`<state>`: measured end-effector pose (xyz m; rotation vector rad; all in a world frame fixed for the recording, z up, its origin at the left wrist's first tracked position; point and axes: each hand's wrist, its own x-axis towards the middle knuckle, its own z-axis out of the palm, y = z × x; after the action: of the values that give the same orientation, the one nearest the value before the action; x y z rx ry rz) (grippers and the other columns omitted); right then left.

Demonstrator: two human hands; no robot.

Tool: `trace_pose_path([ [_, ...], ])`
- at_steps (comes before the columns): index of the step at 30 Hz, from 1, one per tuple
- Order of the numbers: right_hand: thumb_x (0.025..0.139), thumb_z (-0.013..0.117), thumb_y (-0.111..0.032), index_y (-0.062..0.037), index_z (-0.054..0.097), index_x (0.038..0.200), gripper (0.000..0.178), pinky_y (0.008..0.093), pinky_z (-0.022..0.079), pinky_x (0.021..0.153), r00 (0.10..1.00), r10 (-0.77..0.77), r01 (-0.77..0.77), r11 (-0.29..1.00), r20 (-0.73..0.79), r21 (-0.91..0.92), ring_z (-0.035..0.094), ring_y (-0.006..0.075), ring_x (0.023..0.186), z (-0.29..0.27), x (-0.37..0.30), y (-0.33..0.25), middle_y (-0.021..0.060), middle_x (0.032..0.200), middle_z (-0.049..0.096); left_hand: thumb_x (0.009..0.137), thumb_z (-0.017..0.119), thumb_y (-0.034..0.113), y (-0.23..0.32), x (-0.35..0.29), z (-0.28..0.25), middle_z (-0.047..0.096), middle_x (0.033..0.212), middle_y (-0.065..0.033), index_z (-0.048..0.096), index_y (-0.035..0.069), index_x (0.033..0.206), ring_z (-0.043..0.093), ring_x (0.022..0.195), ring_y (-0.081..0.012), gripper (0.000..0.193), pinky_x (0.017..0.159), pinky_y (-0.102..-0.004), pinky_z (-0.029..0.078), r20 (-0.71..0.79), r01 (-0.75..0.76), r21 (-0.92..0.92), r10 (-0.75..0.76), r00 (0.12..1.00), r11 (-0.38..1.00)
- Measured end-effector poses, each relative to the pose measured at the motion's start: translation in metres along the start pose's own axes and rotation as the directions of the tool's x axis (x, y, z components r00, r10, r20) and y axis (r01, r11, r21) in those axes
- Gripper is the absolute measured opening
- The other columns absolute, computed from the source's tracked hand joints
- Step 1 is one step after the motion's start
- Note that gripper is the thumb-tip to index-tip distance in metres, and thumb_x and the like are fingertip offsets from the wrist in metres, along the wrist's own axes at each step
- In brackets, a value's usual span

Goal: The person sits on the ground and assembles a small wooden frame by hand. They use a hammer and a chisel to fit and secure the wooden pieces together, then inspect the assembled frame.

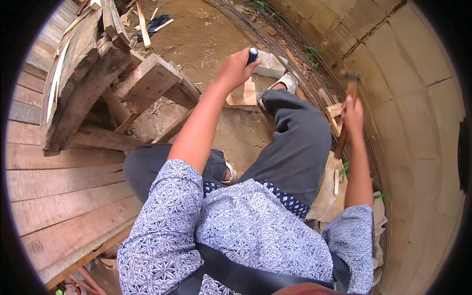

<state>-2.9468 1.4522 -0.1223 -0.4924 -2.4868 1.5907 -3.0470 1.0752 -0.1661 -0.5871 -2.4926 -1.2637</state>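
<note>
My left hand (237, 69) is closed around a dark blue handle with a metal-capped end, which looks like a chisel (252, 55); its lower part is hidden by my fist and the rest. Below that fist, a pale wood block (242, 95) lies on the ground in front of my shoe. On the right, my right hand (352, 115) grips a hammer (352, 88) by its wooden handle, head up, raised near the wall and apart from the chisel.
A rough timber bench (73, 83) and wooden beams (150, 81) stand on my left, beside a plank surface (64, 182). A curved block wall (408, 113) rises on the right, with long dark rods (290, 51) along its foot. A pale stone (269, 65) lies ahead.
</note>
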Motion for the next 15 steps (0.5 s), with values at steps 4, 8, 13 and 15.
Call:
trace_pose_path([
  [4, 0.103, 0.053, -0.034, -0.0051, 0.054, 0.124, 0.035, 0.0262, 0.041, 0.054, 0.923, -0.274, 0.258, 0.962, 0.269, 0.093, 0.049, 0.0062, 0.063, 0.033, -0.018, -0.121, -0.0005, 0.074, 0.052, 0.094, 0.068, 0.025, -0.001, -0.001, -0.007, 0.068, 0.092, -0.022, 0.058, 0.002, 0.101, 0.066, 0.087, -0.0419, 0.027, 0.073, -0.0455, 0.051, -0.008, 0.027, 0.048, -0.026, 1.0, 0.998],
  [8, 0.1, 0.057, -0.028, -0.0026, 0.055, 0.122, 0.034, 0.0411, 0.049, 0.071, 0.747, -0.517, 0.579, 0.815, 0.418, -0.027, 0.063, 0.0264, 0.078, 0.099, -0.031, -0.158, 0.0145, 0.088, 0.065, 0.094, 0.068, 0.026, 0.003, -0.002, -0.012, 0.068, 0.09, -0.0206, 0.058, 0.002, 0.099, 0.066, 0.085, -0.0409, 0.026, 0.072, -0.0448, 0.051, -0.022, 0.062, 0.039, -0.062, 0.998, 0.997],
  [13, 0.098, 0.057, -0.024, -0.0018, 0.056, 0.112, 0.026, 0.0438, 0.049, 0.073, 0.691, -0.414, 0.639, 0.733, 0.592, -0.233, 0.063, 0.0427, 0.084, 0.132, -0.028, -0.167, 0.0253, 0.09, 0.064, 0.093, 0.069, 0.027, 0.006, -0.001, -0.01, 0.068, 0.089, -0.0214, 0.058, 0.003, 0.1, 0.065, 0.086, -0.0425, 0.027, 0.072, -0.0463, 0.051, -0.031, 0.097, 0.029, -0.096, 0.995, 0.995],
  [15, 0.099, 0.056, -0.023, -0.0023, 0.055, 0.114, 0.026, 0.0441, 0.049, 0.072, 0.697, -0.516, 0.654, 0.743, 0.498, -0.145, 0.064, 0.0429, 0.082, 0.135, -0.029, -0.183, 0.025, 0.088, 0.064, 0.093, 0.069, 0.026, 0.001, -0.002, -0.012, 0.068, 0.09, -0.0215, 0.058, 0.004, 0.1, 0.065, 0.087, -0.043, 0.026, 0.072, -0.0468, 0.051, -0.039, 0.079, 0.022, -0.078, 0.996, 0.997],
])
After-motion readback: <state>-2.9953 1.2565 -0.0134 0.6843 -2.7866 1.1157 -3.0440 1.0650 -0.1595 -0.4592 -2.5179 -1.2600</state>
